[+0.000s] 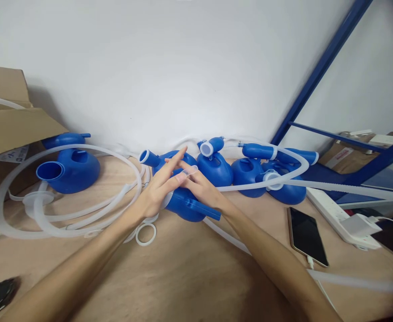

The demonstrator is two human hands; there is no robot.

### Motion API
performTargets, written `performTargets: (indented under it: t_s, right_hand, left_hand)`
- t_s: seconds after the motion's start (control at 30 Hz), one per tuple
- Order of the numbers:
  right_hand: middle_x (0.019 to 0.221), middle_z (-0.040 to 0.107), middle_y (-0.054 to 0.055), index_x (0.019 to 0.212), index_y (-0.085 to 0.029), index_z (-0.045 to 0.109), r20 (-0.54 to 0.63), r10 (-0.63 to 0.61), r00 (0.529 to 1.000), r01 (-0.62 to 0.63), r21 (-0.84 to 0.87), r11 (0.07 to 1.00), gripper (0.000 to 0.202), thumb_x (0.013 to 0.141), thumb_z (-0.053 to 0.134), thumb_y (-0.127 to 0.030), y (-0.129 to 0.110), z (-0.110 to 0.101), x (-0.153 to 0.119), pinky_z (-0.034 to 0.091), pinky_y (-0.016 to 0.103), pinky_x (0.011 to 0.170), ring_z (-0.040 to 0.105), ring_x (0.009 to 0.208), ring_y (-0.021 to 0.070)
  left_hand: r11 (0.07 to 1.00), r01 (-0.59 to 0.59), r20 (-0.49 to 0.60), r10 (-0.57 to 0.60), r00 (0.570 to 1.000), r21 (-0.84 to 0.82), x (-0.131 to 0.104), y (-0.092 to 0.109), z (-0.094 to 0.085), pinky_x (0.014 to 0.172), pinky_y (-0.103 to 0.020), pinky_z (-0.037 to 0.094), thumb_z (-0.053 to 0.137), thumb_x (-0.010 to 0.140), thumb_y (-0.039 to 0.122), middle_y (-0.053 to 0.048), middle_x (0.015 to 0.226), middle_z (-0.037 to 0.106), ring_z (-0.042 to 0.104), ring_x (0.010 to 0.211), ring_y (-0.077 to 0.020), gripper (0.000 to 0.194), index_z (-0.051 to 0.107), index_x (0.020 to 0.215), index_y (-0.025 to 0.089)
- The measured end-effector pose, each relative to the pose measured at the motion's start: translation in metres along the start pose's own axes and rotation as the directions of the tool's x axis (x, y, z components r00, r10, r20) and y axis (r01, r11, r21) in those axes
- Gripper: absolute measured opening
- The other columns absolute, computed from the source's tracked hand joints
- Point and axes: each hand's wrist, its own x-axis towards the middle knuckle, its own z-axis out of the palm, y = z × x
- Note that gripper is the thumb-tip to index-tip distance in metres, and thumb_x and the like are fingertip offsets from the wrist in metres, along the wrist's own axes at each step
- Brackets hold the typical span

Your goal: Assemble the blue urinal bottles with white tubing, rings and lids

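My left hand (161, 188) and my right hand (201, 185) meet in the middle, fingers overlapping. Between their fingertips shows a small clear plastic piece (191, 170), pinched, with its shape partly covered. Some of my left fingers stretch up and to the right. Right under both hands is a blue plastic urinal head (189, 208) with a flat handle pointing right and a whitish rim at its left end; whether a palm grips it I cannot tell. Just behind stands a blue urinal bottle (149, 158), partly hidden by my hands. A white ring (145, 235) lies below my left wrist.
Several more blue bottles stand along the wall, including one bottle (78, 174) at left. Coiled translucent hose (139, 183) spreads beside the cardboard box (18, 120). To the right are a phone (307, 235) on a cable, a power strip (330, 214) and a blue metal frame (320, 71).
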Motion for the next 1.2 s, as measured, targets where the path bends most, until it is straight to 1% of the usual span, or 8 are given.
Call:
performTargets:
  t_s: [0.1, 0.27, 0.4, 0.5, 0.63, 0.73, 0.87, 1.2]
  right_hand:
    - [0.136, 0.072, 0.006, 0.145, -0.027, 0.064, -0.001, -0.004, 1.0, 0.003, -0.022, 1.0, 0.05, 0.097, 0.058, -0.043, -0.002, 0.004, -0.003, 0.048, 0.046, 0.116, 0.067, 0.124, 0.0271]
    - [0.123, 0.078, 0.004, 0.137, -0.028, 0.069, -0.084, 0.053, 0.995, -0.05, 0.037, 0.998, 0.045, 0.094, 0.063, -0.041, 0.01, 0.011, 0.006, 0.041, 0.047, 0.124, 0.065, 0.131, 0.0286]
    - [0.118, 0.079, 0.007, 0.131, -0.024, 0.07, -0.084, 0.237, 0.968, -0.179, 0.432, 0.884, 0.047, 0.092, 0.061, -0.05, 0.004, 0.01, 0.01, 0.057, 0.047, 0.109, 0.072, 0.12, 0.0305]
    - [0.126, 0.077, 0.007, 0.128, -0.026, 0.071, -0.117, 0.237, 0.965, -0.144, 0.519, 0.843, 0.051, 0.097, 0.05, -0.06, -0.008, 0.01, 0.004, 0.061, 0.046, 0.101, 0.07, 0.125, 0.0312]
    - [0.124, 0.076, 0.001, 0.115, -0.031, 0.078, -0.258, 0.104, 0.96, -0.022, 0.302, 0.953, 0.042, 0.095, 0.058, -0.063, -0.018, 0.012, -0.007, 0.056, 0.043, 0.11, 0.062, 0.135, 0.0294]
    - [0.112, 0.078, 0.001, 0.102, -0.029, 0.082, -0.2, 0.029, 0.979, 0.021, 0.244, 0.97, 0.035, 0.092, 0.065, -0.059, -0.03, 0.009, -0.011, 0.055, 0.042, 0.11, 0.064, 0.13, 0.0295]
    - [0.103, 0.08, 0.001, 0.093, -0.028, 0.083, -0.104, 0.021, 0.994, 0.011, 0.294, 0.956, 0.029, 0.091, 0.067, -0.052, -0.051, 0.005, -0.017, 0.058, 0.042, 0.104, 0.071, 0.118, 0.0292]
    - [0.103, 0.08, 0.002, 0.093, -0.027, 0.08, -0.073, 0.091, 0.993, -0.056, 0.394, 0.917, 0.026, 0.089, 0.069, -0.05, -0.048, 0.0, -0.019, 0.062, 0.045, 0.099, 0.073, 0.114, 0.0305]
  left_hand:
    - [0.999, 0.007, 0.067, -0.011, 0.998, 0.052, 0.001, 0.001, -0.001, 0.132, -0.054, 0.024, 0.06, 0.098, 0.053, -0.005, 0.171, 0.039, 0.031, 0.16, -0.0364, 0.073, 0.04, 0.165, 0.03]
    - [0.99, 0.129, 0.134, -0.12, 0.984, -0.063, 0.012, -0.004, -0.009, 0.123, -0.051, 0.04, 0.073, 0.088, 0.048, -0.007, 0.143, 0.07, 0.057, 0.14, -0.0379, 0.055, 0.071, 0.137, 0.024]
    - [0.789, 0.36, -0.036, -0.433, 0.9, -0.498, 0.025, -0.007, -0.021, 0.085, -0.041, 0.064, 0.072, 0.083, 0.043, -0.012, 0.105, 0.081, 0.077, 0.099, -0.0317, 0.037, 0.077, 0.107, 0.014]
    - [0.686, 0.328, -0.171, -0.553, 0.816, -0.65, 0.028, 0.003, -0.025, 0.073, -0.035, 0.065, 0.067, 0.086, 0.037, -0.012, 0.094, 0.08, 0.077, 0.086, -0.0268, 0.027, 0.073, 0.096, 0.013]
    - [0.767, 0.211, -0.295, -0.463, 0.836, -0.606, 0.019, 0.027, -0.02, 0.09, -0.039, 0.065, 0.068, 0.084, 0.035, -0.01, 0.105, 0.08, 0.076, 0.103, -0.029, 0.038, 0.072, 0.116, 0.015]
    - [0.843, 0.157, -0.243, -0.319, 0.916, -0.515, 0.009, 0.039, -0.015, 0.102, -0.053, 0.06, 0.057, 0.093, 0.051, -0.014, 0.124, 0.076, 0.071, 0.12, -0.0376, 0.057, 0.066, 0.138, 0.016]
    - [0.936, 0.066, -0.207, -0.145, 0.967, -0.345, 0.001, 0.045, -0.013, 0.108, -0.062, 0.055, 0.049, 0.096, 0.058, -0.011, 0.138, 0.071, 0.064, 0.133, -0.0411, 0.066, 0.053, 0.155, 0.029]
    - [0.975, -0.145, -0.174, 0.115, 0.978, -0.171, -0.019, 0.063, -0.007, 0.107, -0.061, 0.056, 0.063, 0.092, 0.063, -0.008, 0.148, 0.065, 0.057, 0.141, -0.0445, 0.074, 0.047, 0.159, 0.037]
